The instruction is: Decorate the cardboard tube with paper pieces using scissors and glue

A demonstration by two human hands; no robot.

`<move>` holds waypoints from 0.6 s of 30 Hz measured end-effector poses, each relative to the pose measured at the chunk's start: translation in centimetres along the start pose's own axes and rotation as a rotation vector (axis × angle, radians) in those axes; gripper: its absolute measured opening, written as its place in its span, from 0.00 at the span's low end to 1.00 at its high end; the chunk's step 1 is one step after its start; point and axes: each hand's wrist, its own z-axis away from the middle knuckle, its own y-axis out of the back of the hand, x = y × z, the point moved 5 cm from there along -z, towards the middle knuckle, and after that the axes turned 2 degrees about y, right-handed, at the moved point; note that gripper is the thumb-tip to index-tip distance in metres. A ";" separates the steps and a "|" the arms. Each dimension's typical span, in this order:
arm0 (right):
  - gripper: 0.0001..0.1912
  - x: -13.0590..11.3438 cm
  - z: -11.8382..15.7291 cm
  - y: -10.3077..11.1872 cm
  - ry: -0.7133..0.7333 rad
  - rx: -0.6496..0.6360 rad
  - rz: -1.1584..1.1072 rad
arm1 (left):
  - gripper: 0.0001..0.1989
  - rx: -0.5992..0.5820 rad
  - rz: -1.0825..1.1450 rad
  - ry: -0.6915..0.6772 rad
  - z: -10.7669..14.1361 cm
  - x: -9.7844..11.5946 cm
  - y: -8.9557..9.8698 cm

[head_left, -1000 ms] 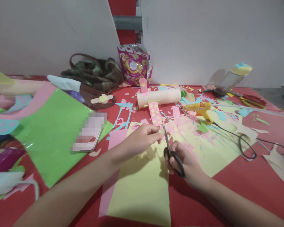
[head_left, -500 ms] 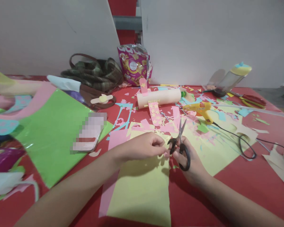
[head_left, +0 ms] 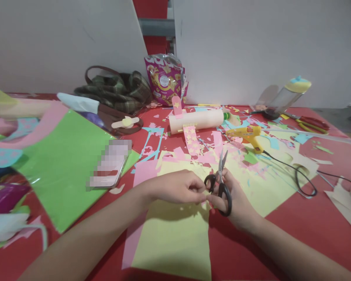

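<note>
Black-handled scissors (head_left: 221,175) hang on my right hand (head_left: 232,195), blades slightly parted and pointing away from me. The right thumb and fingertip come close to the fingertips of my left hand (head_left: 183,187). Between them shows a tiny pink scrap (head_left: 205,203); my left fingers are pinched, and what they grip is too small to make out. Below the hands lies a yellow sheet (head_left: 175,242) over a pink sheet (head_left: 131,242). Farther back rests a cream tube (head_left: 203,120) with pink star-patterned strips (head_left: 191,140) on it.
A yellow glue gun (head_left: 248,136) with a black cord lies right of the tube. A phone (head_left: 112,164) sits on a green sheet (head_left: 61,171) at left. Behind are a plaid bag (head_left: 117,89), a snack bag (head_left: 165,80) and a clear bottle (head_left: 288,97). Paper scraps surround the tube.
Both hands have dropped slightly toward me. The scissors have shifted a little left and down, and my right thumb now reaches closer to the left fingertips.
</note>
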 end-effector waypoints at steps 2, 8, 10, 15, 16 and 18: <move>0.17 -0.1 0.0 0.0 0.000 -0.003 -0.001 | 0.12 0.019 0.005 -0.009 0.0 0.0 0.1; 0.17 0.1 0.0 -0.1 0.004 -0.013 0.033 | 0.11 0.124 -0.006 -0.018 0.0 -0.2 0.5; 0.16 0.2 0.0 0.1 0.010 0.026 0.025 | 0.11 0.167 0.006 -0.011 0.0 -0.2 0.7; 0.15 0.5 0.0 0.9 0.026 0.163 -0.033 | 0.14 0.319 0.036 0.007 -0.3 -0.5 1.4; 0.15 0.5 0.0 1.0 0.030 0.179 -0.044 | 0.14 0.339 0.040 0.005 -0.3 -0.6 1.5; 0.15 0.5 0.0 1.1 0.041 0.196 -0.068 | 0.15 0.352 0.047 0.000 -0.3 -0.6 1.6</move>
